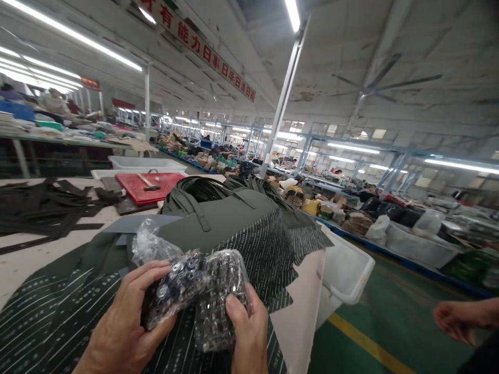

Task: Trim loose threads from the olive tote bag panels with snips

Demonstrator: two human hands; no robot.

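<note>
My left hand (128, 317) is closed around a clear plastic bag of round metal snap fasteners (175, 283), its loose crumpled top sticking up behind. In my right hand (251, 327) is a second clear bag, packed with small dark metal pieces (218, 296) whose exact kind I cannot make out; the thumb presses on its front. The two bags are side by side and appear to touch. Below and behind them lie stacked dark green bag panels with straps (234, 210), and dark patterned fabric pieces with white printed lines (261, 249).
A hammer (147, 182) rests on a red board (134, 193). Black strips (42, 208) lie at the left of the table (300, 301). White plastic bins (346, 270) stand beyond its edges. At right, another person's hand (454, 319) hangs over the green floor.
</note>
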